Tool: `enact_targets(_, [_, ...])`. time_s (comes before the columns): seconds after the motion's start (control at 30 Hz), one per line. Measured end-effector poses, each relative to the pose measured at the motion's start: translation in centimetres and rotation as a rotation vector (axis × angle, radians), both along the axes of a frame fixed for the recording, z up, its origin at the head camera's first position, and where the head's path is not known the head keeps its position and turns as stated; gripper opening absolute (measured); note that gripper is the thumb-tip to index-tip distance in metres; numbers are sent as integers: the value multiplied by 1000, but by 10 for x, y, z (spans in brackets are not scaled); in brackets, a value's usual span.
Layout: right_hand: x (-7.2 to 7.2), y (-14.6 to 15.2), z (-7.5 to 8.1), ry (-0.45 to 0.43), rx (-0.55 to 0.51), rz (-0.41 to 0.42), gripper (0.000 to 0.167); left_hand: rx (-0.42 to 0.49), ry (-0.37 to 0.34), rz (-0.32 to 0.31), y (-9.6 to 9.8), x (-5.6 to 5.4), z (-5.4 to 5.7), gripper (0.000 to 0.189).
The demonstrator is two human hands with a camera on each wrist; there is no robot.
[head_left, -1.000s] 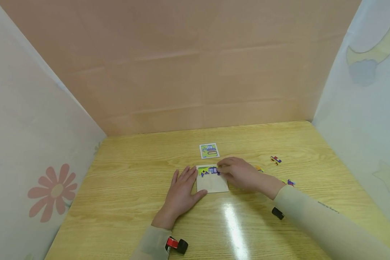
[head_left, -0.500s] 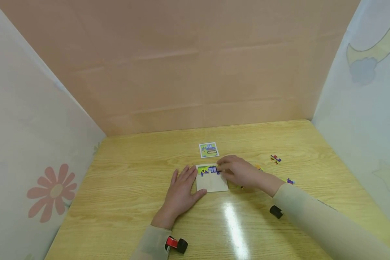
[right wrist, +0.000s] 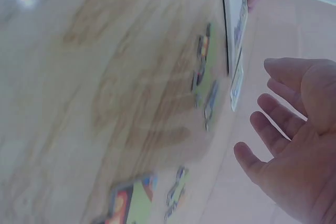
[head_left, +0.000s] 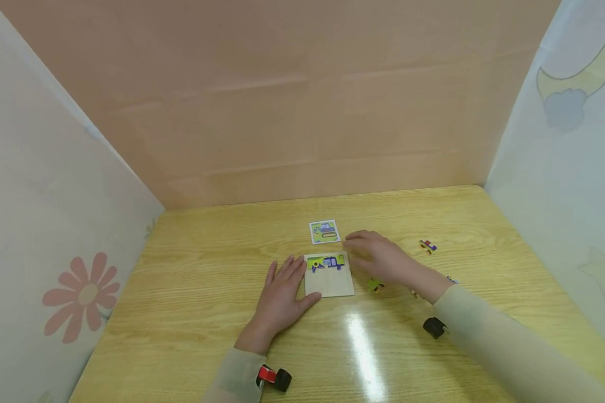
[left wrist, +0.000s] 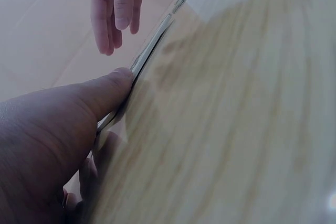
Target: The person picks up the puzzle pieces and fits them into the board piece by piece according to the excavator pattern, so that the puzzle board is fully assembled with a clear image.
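Observation:
A square puzzle board point(head_left: 329, 285) lies flat on the table. Joined pieces fill its upper strip, showing the top of a blue digger on green; the lower part is bare. My left hand point(head_left: 279, 302) rests along the board's left side, its fingers straight at the upper left edge and its thumb point(left wrist: 113, 85) against the near edge. Just right of the board, my right hand point(head_left: 378, 258) hovers with loosely bent, spread fingers and nothing in them, as the right wrist view shows. Under it lies a green puzzle piece point(head_left: 375, 285).
Behind the board lies a picture card point(head_left: 325, 232) of a blue digger. Further right are loose puzzle pieces point(head_left: 427, 246), one partly hidden by the right forearm point(head_left: 451, 279). Printed cloth walls point(head_left: 302, 112) enclose the table point(head_left: 217, 268) at the back and sides.
My right hand has let go of a piece at the board's upper right corner and moved off to the right, uncovering that corner and a green piece. My left hand has not moved.

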State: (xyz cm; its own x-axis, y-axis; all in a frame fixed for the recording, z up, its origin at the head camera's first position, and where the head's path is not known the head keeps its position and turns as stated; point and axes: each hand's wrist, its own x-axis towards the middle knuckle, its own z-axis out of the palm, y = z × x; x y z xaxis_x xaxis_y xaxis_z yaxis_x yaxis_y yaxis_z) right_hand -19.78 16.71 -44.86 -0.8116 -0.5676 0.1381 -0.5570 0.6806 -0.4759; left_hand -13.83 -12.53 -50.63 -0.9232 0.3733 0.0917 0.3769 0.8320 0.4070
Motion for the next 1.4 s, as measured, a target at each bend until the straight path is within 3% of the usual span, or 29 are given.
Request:
enact_targets(0.67, [13, 50, 9, 17, 1, -139, 51, -7, 8, 1, 0, -3, -5, 86])
enact_targets(0.97, [15, 60, 9, 23, 9, -153, 52, -22, 20, -2, -1, -4, -7, 85])
enact_targets(1.4, [15, 56, -3, 46, 16, -132, 52, -13, 15, 1, -2, -3, -5, 86])
